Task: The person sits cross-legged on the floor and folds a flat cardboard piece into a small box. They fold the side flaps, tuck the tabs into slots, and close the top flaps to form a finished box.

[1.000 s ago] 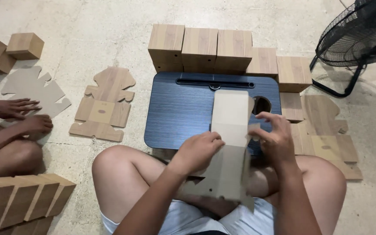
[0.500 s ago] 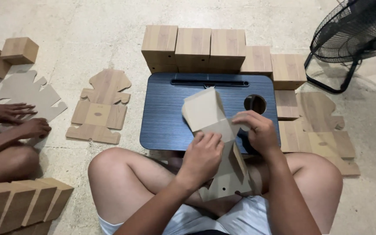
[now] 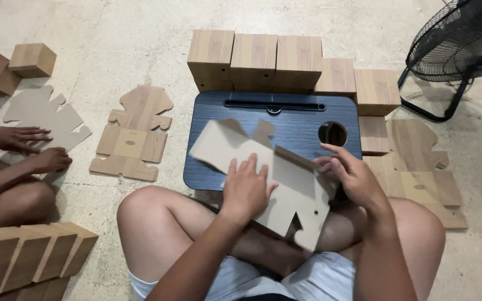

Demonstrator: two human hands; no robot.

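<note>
A flat die-cut cardboard box blank, plain grey-brown side up, lies tilted across my lap and the near edge of a dark blue lap desk. My left hand presses down on its middle with fingers spread. My right hand grips the blank's right edge, where one panel is folded up. The blank's far flaps are blurred.
Folded wood-grain boxes stand in a row behind the desk. Flat wood-grain blanks lie left and right. Another person's hands rest on a blank at left. More boxes sit at lower left. A black fan stands at upper right.
The blank has swung from standing upright in front of me to lying tilted across the desk and lap. My left hand moved on top of it; my right hand shifted to its right edge.
</note>
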